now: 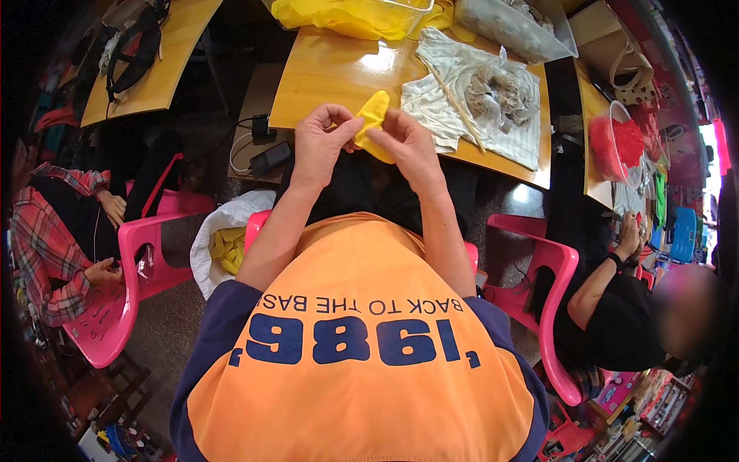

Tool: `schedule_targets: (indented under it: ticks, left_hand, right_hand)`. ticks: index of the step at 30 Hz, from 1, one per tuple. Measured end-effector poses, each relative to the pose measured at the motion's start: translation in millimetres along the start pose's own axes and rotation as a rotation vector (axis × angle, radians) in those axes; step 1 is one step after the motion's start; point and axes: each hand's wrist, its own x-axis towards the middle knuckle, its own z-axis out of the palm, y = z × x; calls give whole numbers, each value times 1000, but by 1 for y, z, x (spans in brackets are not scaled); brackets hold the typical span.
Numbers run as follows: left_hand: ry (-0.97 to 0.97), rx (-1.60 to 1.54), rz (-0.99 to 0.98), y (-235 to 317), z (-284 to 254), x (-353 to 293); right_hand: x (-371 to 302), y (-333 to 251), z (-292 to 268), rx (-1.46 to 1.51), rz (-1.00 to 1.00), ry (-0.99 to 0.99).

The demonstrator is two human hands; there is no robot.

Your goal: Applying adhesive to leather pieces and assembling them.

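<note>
Up by the near edge of the table, I hold a yellow petal-shaped piece of cloth between both hands. My left hand pinches its left side between thumb and fingers. My right hand grips the right side, its thumb lying on the front of the cloth. The pointed top of the piece sticks up between them. Some of the fingers behind it are hidden.
On the wooden table are a bin of yellow pieces, a bin of greyish material, white cloth, a thin stick and a plastic bag. A white sack stands at left. People sit on both sides by pink chairs.
</note>
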Motion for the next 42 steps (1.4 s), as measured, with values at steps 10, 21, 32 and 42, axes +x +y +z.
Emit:
schedule_targets:
  ticks: [10, 21, 32, 42]
  left_hand:
    - [-263, -536, -401, -4, -1, 5]
    - [-260, -769, -149, 3, -23, 21]
    - [-210, -813, -72, 12, -52, 33]
    - [-105, -651, 51, 25, -59, 37]
  right_hand:
    - [-4, -2, 1, 451, 292, -172]
    - [44, 20, -96, -1242, -450, 535]
    - [-7, -58, -45, -595, -217, 287]
    - [-38, -69, -9, -569, -38, -67]
